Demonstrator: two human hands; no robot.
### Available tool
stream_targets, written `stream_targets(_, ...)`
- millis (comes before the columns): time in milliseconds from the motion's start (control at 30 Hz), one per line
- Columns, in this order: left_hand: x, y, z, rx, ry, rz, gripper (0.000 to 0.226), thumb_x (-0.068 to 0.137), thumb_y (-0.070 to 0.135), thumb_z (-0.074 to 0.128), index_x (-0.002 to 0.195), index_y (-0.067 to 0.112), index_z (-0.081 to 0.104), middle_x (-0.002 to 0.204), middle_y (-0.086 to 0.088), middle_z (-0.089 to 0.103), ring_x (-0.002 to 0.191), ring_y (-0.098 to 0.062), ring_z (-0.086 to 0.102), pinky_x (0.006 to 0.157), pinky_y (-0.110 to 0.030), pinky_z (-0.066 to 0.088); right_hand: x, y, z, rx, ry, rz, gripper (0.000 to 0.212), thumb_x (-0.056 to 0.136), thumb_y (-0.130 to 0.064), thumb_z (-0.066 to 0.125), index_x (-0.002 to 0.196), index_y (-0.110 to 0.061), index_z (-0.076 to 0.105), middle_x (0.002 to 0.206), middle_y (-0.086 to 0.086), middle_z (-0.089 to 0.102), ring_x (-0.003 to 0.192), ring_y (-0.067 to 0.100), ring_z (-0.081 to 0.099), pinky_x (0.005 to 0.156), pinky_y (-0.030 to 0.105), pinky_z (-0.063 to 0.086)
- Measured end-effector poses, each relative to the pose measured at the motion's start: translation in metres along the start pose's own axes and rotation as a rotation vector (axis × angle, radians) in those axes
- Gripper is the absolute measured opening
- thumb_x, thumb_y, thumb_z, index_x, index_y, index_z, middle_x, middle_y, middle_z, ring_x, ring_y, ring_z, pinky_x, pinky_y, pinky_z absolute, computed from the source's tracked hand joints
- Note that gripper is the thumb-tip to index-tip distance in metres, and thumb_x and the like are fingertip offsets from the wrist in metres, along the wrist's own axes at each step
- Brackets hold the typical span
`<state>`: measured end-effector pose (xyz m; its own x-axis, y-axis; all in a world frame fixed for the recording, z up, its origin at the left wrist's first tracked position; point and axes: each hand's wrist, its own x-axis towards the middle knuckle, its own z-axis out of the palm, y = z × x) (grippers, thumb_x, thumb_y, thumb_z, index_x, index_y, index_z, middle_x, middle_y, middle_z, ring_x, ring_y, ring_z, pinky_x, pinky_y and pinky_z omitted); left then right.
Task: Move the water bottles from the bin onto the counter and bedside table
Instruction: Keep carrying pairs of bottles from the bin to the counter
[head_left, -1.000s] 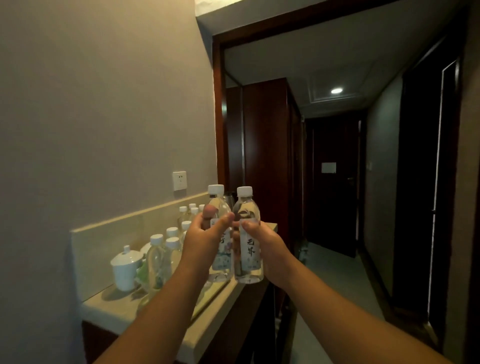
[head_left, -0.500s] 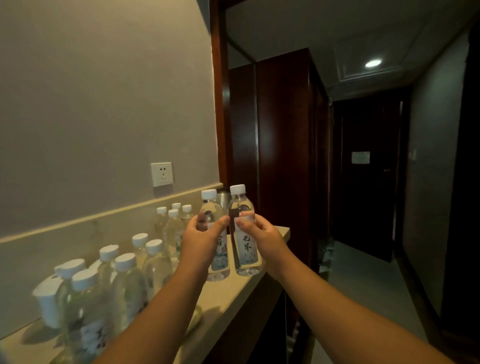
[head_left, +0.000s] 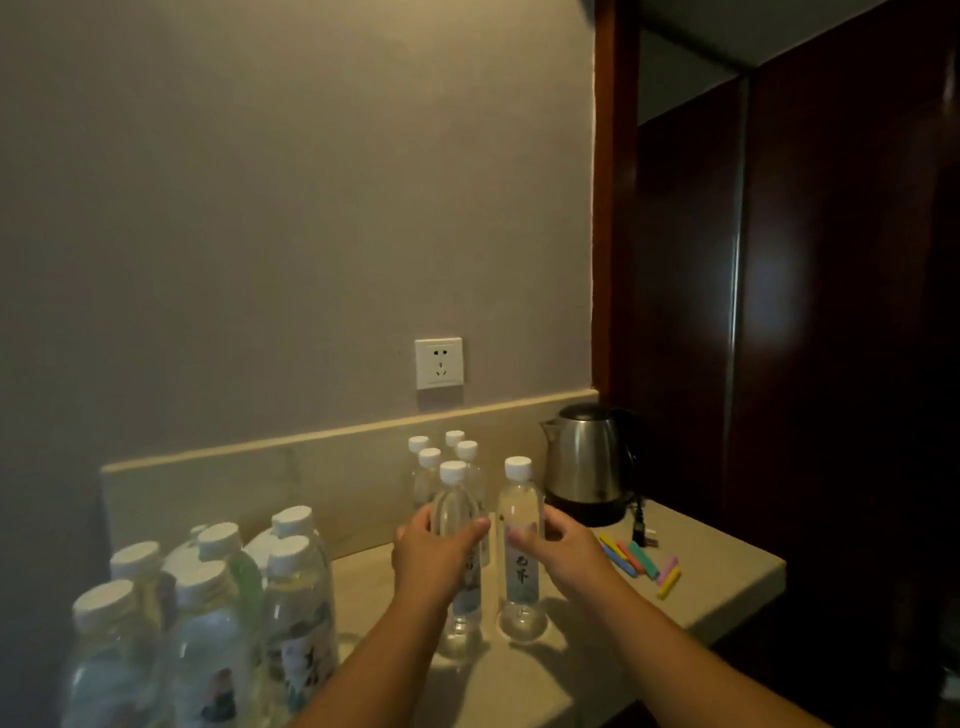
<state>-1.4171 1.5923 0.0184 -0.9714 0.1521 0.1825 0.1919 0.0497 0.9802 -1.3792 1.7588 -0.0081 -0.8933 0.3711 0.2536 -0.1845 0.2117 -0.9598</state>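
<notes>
Two clear water bottles with white caps stand side by side on the beige counter (head_left: 717, 582). My left hand (head_left: 428, 564) wraps the left bottle (head_left: 453, 501) at its middle. My right hand (head_left: 571, 556) holds the right bottle (head_left: 519, 499), with the thumb in front and the fingers behind. Both bottle bases appear to touch the counter top. Several more bottles (head_left: 430, 465) stand in a small group just behind, against the backsplash. Another cluster of several bottles (head_left: 218, 623) fills the near left of the counter. No bin is in view.
A steel electric kettle (head_left: 587, 462) sits on its base at the back right, with its cord and plug beside it. Several coloured sticks (head_left: 644, 564) lie right of my right hand. A wall socket (head_left: 439, 362) is above. Dark wood panelling (head_left: 831, 312) bounds the right.
I have turned left to face the counter. Both hands have lowered the two bottles from chest height down onto the counter top, in front of the rear group.
</notes>
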Motion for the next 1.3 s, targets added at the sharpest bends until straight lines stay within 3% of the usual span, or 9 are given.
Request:
stream_targets(233,0.033,-0.022,0.005,0.059,0.082,-0.015,0.026,0.079,0.022,0.084,0.102,0.024,0.072,0.099,0.002,0.075,0.09,-0.018,0.071,0.088,-0.046,0.06,0.046,0.021,0.012,0.045,-0.095,0.058,0.022,0.091,-0.033,0.074,0.112,-0.037,0.072,0.103,-0.015,0.078,0.101,0.008,0.07,0.07,0.023,0.053)
stream_targets(500,0.042,-0.026,0.019,0.217,0.191,0.051,0.047,0.077,0.03,0.085,0.12,0.027,0.066,0.114,0.0,0.07,0.1,-0.017,0.068,0.091,-0.044,0.058,0.073,0.037,0.018,0.13,-0.118,0.038,0.041,0.083,-0.024,0.083,0.117,-0.026,0.06,0.116,-0.005,0.071,0.106,0.009,0.067,0.075,0.019,0.054)
stream_targets(667,0.044,-0.034,0.026,0.202,0.201,0.065,0.043,0.082,0.027,0.08,0.12,0.031,0.062,0.118,0.001,0.068,0.098,-0.009,0.068,0.082,-0.03,0.058,0.081,0.046,0.016,0.121,-0.157,0.018,0.037,0.083,-0.032,0.082,0.111,-0.04,0.058,0.114,-0.016,0.068,0.104,0.001,0.063,0.065,0.014,0.052)
stream_targets(767,0.039,-0.035,0.03,0.188,0.219,0.045,0.057,0.081,0.03,0.081,0.132,0.029,0.055,0.132,-0.002,0.062,0.11,-0.016,0.066,0.095,-0.04,0.057,0.083,0.051,0.017,0.123,-0.184,0.012,0.038,0.083,-0.035,0.081,0.113,-0.042,0.058,0.122,-0.013,0.065,0.109,0.003,0.061,0.072,0.017,0.052)
stream_targets(867,0.03,-0.029,0.033,0.167,0.297,-0.001,0.092,0.081,0.043,0.079,0.154,0.019,0.03,0.152,-0.006,0.042,0.135,-0.027,0.049,0.107,-0.045,0.048,0.083,0.053,0.011,0.094,-0.177,-0.007,0.062,0.084,-0.039,0.079,0.138,-0.034,0.049,0.136,-0.008,0.052,0.126,0.014,0.049,0.094,0.033,0.049)
stream_targets(933,0.022,-0.017,0.034,0.138,0.37,0.033,0.08,0.091,0.045,0.068,0.154,0.02,0.028,0.156,-0.008,0.036,0.138,-0.028,0.044,0.11,-0.046,0.045,0.08,0.041,0.006,0.131,-0.116,-0.022,0.064,0.09,-0.041,0.073,0.145,-0.033,0.042,0.138,-0.006,0.047,0.128,0.018,0.046,0.098,0.038,0.047)
stream_targets(1000,0.014,0.001,0.031,0.121,0.396,0.068,0.063,0.097,0.04,0.06,0.151,0.02,0.034,0.151,-0.008,0.043,0.132,-0.025,0.048,0.107,-0.045,0.047,0.074,0.019,0.002,0.166,-0.01,-0.11,0.05,0.095,-0.036,0.067,0.139,-0.033,0.044,0.133,-0.004,0.05,0.122,0.018,0.05,0.087,0.026,0.045)
stream_targets(1133,-0.01,0.054,0.018,0.091,0.415,0.177,0.034,0.1,0.024,0.055,0.134,0.023,0.048,0.128,-0.002,0.058,0.099,-0.011,0.06,0.073,-0.021,0.048,0.044,-0.05,0.004,0.252,0.155,-0.382,0.029,0.096,-0.018,0.056,0.122,-0.03,0.049,0.108,-0.004,0.055,0.096,0.006,0.056,0.074,0.018,0.046)
stream_targets(1300,-0.062,0.134,-0.022,0.135,0.476,0.403,0.014,0.096,0.025,0.052,0.107,0.026,0.06,0.1,0.001,0.066,0.08,-0.012,0.069,0.061,-0.021,0.054,-0.011,-0.163,0.054,0.378,-0.136,-0.425,0.012,0.099,-0.018,0.05,0.107,-0.02,0.059,0.089,-0.004,0.059,0.076,0.001,0.06,0.065,0.017,0.051)
